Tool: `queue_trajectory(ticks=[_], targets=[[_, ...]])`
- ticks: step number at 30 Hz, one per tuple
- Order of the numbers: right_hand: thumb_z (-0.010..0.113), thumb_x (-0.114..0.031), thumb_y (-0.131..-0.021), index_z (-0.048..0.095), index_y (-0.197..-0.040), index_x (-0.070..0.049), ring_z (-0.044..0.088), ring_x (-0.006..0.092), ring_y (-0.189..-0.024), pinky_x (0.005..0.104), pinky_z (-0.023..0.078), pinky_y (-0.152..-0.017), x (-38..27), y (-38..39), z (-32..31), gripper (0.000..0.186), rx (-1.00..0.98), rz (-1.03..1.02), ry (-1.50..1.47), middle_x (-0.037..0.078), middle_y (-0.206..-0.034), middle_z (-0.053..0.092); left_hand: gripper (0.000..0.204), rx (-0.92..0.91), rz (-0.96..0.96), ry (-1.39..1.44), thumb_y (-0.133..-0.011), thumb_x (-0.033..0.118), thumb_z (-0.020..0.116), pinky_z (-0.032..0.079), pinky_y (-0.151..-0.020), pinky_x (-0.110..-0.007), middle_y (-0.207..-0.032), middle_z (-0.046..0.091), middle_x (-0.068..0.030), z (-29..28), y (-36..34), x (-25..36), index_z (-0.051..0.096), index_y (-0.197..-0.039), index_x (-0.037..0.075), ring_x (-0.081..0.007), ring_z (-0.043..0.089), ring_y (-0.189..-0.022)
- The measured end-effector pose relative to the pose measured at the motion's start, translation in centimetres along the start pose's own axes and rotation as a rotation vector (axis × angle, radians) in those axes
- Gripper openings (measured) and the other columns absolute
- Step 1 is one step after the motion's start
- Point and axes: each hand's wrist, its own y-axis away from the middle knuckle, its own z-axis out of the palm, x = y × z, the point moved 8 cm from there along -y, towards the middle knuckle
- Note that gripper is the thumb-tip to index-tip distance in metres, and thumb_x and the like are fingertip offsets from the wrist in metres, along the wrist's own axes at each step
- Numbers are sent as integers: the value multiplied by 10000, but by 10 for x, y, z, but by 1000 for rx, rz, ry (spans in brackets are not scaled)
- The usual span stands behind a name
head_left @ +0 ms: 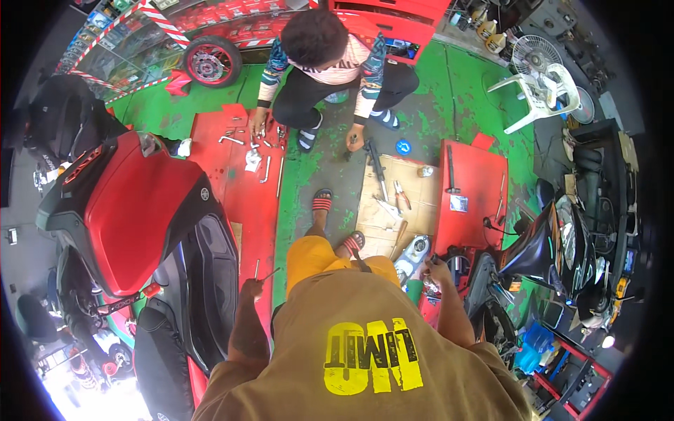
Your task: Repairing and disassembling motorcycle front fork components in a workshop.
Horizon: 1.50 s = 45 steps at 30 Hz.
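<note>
My left hand [252, 286] is closed on a thin metal T-handle wrench [258, 270], above the red platform beside a red-and-black scooter [130, 224]. My right hand [437, 272] is closed at the side of a silver cast engine cover [411, 261] by a partly disassembled engine [460, 270]; what it grips is too small to make out. On the cardboard sheet [423, 196] lie pliers [401, 196], a long black bar tool [377, 172] and a wooden-coloured handle [399, 238].
A co-worker [330, 84] squats ahead, both hands at tools. Red platforms [217, 175] [474, 168] lie either side. A loose wheel [212, 62], white chair [537, 98] with fan, red cabinet [393, 17], display case [119, 52] and another motorcycle [562, 252] surround the area.
</note>
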Motion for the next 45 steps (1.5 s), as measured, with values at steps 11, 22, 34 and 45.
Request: queue_trajectory(ticks=[11,22,34,45], targets=[[622,-288,-876,600,-809,-4,548,144,-521,306,421,-464,19,6,13,293,8,30,40,72,-651,611,294,185,234,-84,-951,291,404,549,-619,-424,-836,662,-84,-25,9,15,619,-992,95,-297,662,-746],[613,-316,-853,611,-891,27,553,157,-493,310,439,-469,51,3,24,345,2,109,21,98,-691,656,393,170,-146,278,-905,400,495,535,-620,-440,-800,654,-206,-63,10,-9,650,-898,39,-338,662,-727],[628,-282,-850,597,-911,38,540,160,-465,303,425,-432,51,9,23,327,16,103,-90,110,-679,642,395,123,5,183,-883,395,540,519,-607,-426,-800,664,-187,-75,13,-1,644,-884,14,-339,659,-754],[626,-283,-869,601,-883,40,529,168,-454,315,405,-418,42,9,26,325,-6,97,-146,102,-673,630,398,396,323,-105,-865,408,561,513,-597,-432,-827,654,-225,-89,23,16,650,-890,21,-339,666,-757]])
